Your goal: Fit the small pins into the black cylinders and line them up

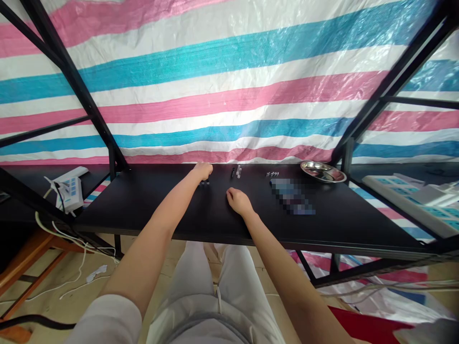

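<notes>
Black tabletop (344, 215), small clear pieces (238, 171) near both hands (241, 201)

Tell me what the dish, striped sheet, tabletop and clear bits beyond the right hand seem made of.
Dish: likely polished metal, from its mirror-like reflections.
Striped sheet: probably plastic, glossy and creased.
Tabletop: smooth, black, faintly shiny; painted metal or laminate, I can't tell.
Clear bits: glass or plastic, see-through-looking, too small to settle.

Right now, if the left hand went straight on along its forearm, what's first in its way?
Probably the striped sheet behind the black table; the left hand is near the back edge. Depth is unclear.
</notes>
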`<state>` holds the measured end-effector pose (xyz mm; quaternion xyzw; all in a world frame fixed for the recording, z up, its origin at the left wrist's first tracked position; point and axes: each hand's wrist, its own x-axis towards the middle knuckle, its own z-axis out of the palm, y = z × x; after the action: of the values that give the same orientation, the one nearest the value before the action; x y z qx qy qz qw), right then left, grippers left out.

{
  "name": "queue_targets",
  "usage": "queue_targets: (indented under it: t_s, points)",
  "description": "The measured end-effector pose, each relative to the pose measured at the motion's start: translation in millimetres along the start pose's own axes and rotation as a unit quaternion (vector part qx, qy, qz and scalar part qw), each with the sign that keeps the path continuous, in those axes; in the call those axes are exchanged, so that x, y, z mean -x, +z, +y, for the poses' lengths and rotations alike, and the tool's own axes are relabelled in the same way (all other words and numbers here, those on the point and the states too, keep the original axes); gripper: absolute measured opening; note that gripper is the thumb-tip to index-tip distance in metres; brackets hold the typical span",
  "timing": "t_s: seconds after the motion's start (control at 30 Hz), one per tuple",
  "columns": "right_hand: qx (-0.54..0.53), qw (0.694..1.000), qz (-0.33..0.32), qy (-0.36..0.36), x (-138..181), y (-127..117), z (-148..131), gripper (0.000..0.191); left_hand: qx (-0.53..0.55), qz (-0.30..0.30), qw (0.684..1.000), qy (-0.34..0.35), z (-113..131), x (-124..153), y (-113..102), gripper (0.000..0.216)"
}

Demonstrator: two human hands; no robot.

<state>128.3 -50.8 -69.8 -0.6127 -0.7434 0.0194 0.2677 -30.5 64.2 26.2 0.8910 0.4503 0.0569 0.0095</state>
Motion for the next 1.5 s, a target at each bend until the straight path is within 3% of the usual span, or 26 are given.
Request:
queue_targets:
  t_s: [0.1, 0.37, 0.53, 0.67, 0.9, 1.03, 1.2, 1.3, 1.5]
  points:
    - [-0.001, 1.000, 0.000, 0.000, 0, 0, 0, 0.021, -0.024, -0.019, 1.000, -0.004, 1, 2, -4, 0.028]
    - [0.001, 1.000, 0.000, 0.001, 0, 1, 0, 0.022, 0.088, 0.009, 0.996, 0.003, 6, 10, -12, 0.054]
    - [-0.003, 1.000, 0.003, 0.000, 0, 2, 1, 0.022, 0.077, 0.046, 0.993, 0.079, 19, 12, -1, 0.053]
    - [-0.009, 1.000, 0.004, 0.000, -1, 2, 1, 0.021, 0.061, 0.063, 0.990, 0.114, 42, 12, 16, 0.051]
    - [-0.028, 1.000, 0.006, 0.007, 0, -1, 3, 0.022, 0.028, 0.018, 0.999, 0.010, 78, 1, 43, 0.063]
    - [0.003, 0.999, 0.001, 0.039, -1, -5, 2, 0.022, 0.055, -0.005, 0.998, -0.034, 73, -11, 52, 0.067]
    - [0.046, 0.994, -0.006, 0.096, -2, -11, -1, 0.022, 0.051, -0.020, 0.998, -0.034, 62, -23, 62, 0.072]
    - [0.061, 0.989, -0.009, 0.131, -2, -15, -2, 0.022, 0.039, 0.008, 0.999, -0.026, 63, -29, 67, 0.062]
    - [0.079, 0.980, 0.013, 0.183, 0, -18, -2, 0.024, 0.061, 0.137, 0.987, -0.056, 77, -24, 68, 0.015]
